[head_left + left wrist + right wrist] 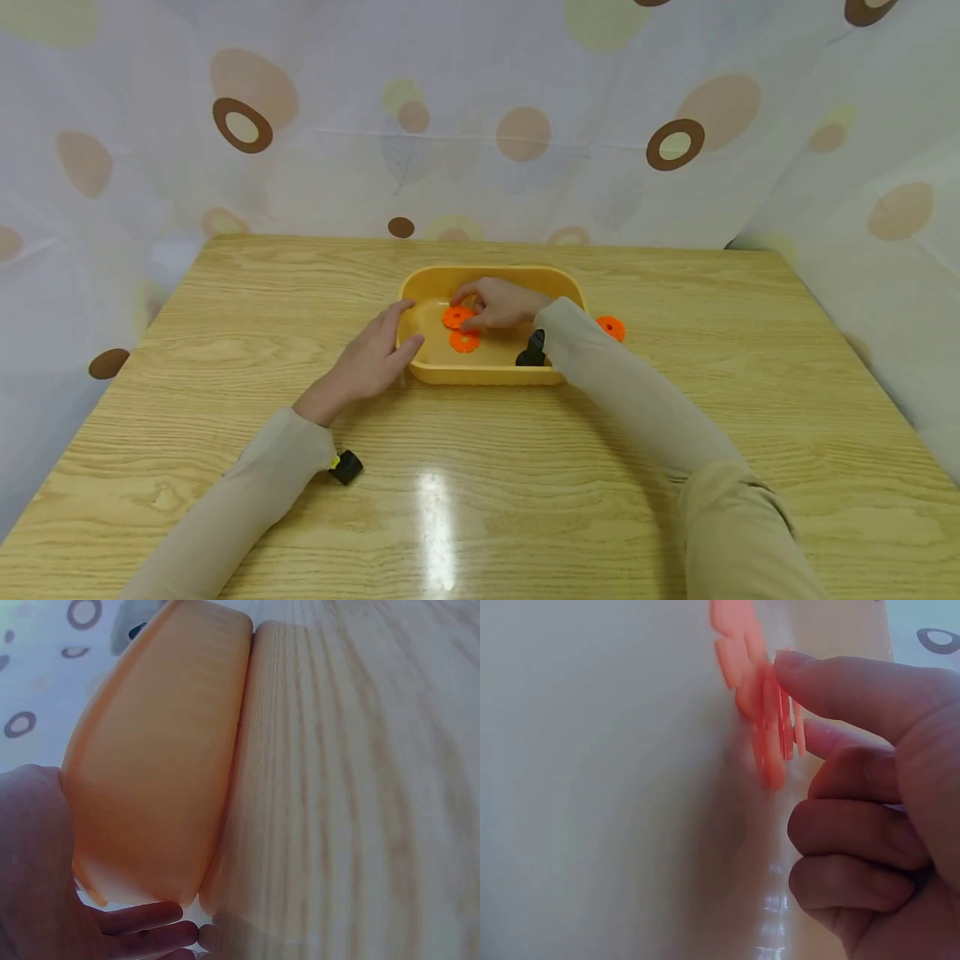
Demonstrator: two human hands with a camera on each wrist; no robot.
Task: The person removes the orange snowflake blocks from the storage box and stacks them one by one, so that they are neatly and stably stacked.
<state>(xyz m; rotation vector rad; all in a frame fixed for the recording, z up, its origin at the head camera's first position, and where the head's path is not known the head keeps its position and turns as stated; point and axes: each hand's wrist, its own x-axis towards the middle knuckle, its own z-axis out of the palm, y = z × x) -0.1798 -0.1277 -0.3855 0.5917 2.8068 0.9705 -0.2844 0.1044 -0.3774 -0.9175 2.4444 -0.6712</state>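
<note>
In the head view, a yellow plastic basin [487, 376] stands on the wooden table. My left hand [367, 354] holds its left end, the thumb over the rim; in the left wrist view several fingers [142, 919] lie by the outer wall. Inside the basin, my right hand [498, 302] pinches an orange flower-shaped disc [454, 317] between thumb and index finger. Another orange disc [465, 342] lies just in front of it on the basin floor. Seen edge-on in the right wrist view, orange discs [769, 742] overlap at my fingertips; their number is unclear.
One more orange flower-shaped disc [611, 327] is outside the basin, on its right, partly behind my right sleeve [622, 392]. Black wrist cameras sit at the right wrist [532, 350] and the left wrist [347, 467]. A patterned curtain [450, 108] hangs behind the table [487, 467].
</note>
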